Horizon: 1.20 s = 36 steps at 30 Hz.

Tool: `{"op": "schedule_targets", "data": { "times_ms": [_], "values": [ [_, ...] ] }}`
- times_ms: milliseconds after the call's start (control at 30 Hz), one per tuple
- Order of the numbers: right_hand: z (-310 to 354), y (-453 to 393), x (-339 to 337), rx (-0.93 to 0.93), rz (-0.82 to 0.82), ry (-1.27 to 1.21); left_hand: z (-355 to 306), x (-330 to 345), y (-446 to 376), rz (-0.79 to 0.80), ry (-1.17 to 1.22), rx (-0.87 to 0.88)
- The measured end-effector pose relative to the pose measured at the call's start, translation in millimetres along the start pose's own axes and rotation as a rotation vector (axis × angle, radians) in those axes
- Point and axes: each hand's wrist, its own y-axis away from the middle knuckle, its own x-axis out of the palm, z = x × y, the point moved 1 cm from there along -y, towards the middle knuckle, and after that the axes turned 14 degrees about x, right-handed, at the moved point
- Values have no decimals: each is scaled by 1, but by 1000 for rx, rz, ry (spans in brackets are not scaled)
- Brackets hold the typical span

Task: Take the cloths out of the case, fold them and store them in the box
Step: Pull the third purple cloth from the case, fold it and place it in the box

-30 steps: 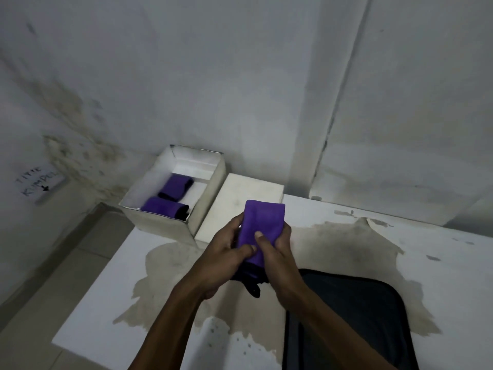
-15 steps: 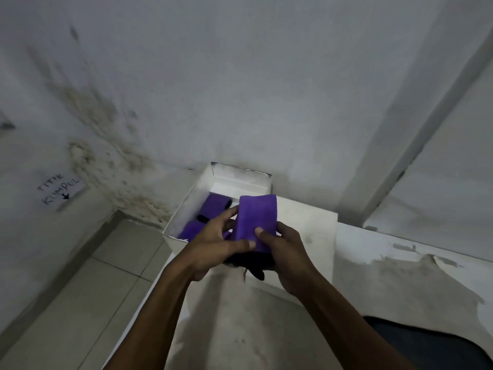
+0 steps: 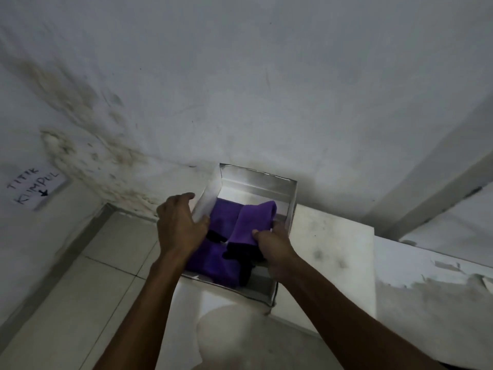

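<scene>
The white open box [image 3: 289, 209] stands at the table's far left corner against the wall. My right hand [image 3: 274, 247] grips a folded purple cloth with a black edge [image 3: 253, 222] and holds it inside the box, over its right half. Two more folded purple cloths lie in the box, one at the back [image 3: 224, 217] and one at the front [image 3: 213, 265]. My left hand [image 3: 180, 225] rests on the box's left wall, fingers spread, holding no cloth. The case is out of view.
The box's white lid [image 3: 330, 252] lies flat just right of the box. The stained white table [image 3: 426, 303] runs to the right. Tiled floor [image 3: 80, 289] drops away at left. A handwritten paper sign [image 3: 34, 188] hangs on the left wall.
Both hands carried the folded cloth forward from above the table into the box. My left hand let go of it and moved to the box's left wall. The view swung left, off the case.
</scene>
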Motion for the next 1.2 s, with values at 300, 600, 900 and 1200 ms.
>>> {"op": "schedule_targets", "data": {
  "times_ms": [300, 600, 900, 1200],
  "values": [
    [5, -76, 18, 225, 77, -377, 31, 37, 7, 160, -35, -57],
    [-9, -115, 19, 313, -261, -150, 36, 47, 6, 68, -63, -32],
    [-12, -122, 22, 189, -390, 226, 35, 49, 5, 50, -83, -12],
    [-9, -120, 27, 100, -411, 311, 36, 49, 5, 40, -85, -11]
  ]
}}
